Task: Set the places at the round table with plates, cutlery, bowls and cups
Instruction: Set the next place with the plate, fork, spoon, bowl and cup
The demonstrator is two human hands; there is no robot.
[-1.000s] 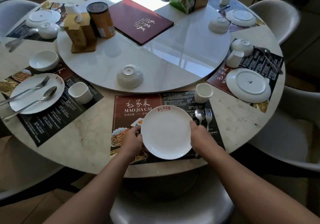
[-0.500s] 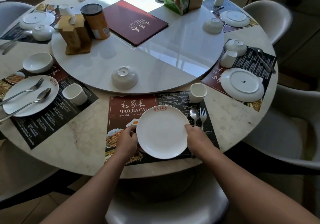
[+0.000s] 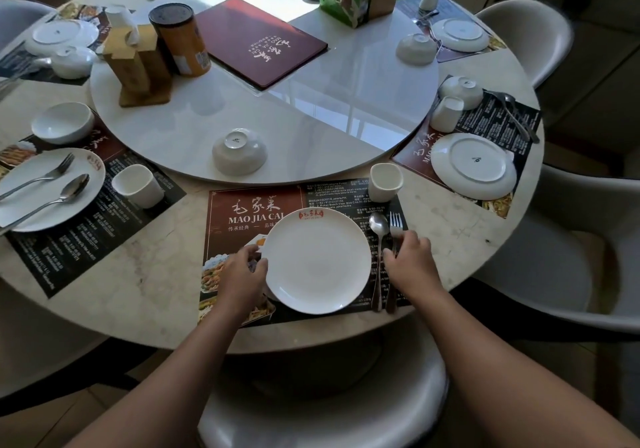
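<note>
Head view, right hand (image 3: 410,261) off plate (image 3: 317,264), now over fork (image 3: 396,222)

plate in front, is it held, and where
Left grip holds the plate at its left rim. Right grip rests on the spoon and fork handles; hold unclear.

Plate (image 3: 317,260) right side up on placemat (image 3: 256,205) at near edge of table (image 3: 138,274). Left hand (image 3: 240,274) grips plate's left rim. Right hand (image 3: 410,260) beside plate, fingers (image 3: 412,238) curled over spoon (image 3: 378,224) and fork (image 3: 396,220) handles. Cup (image 3: 385,182) at placemat's far right corner.
</note>
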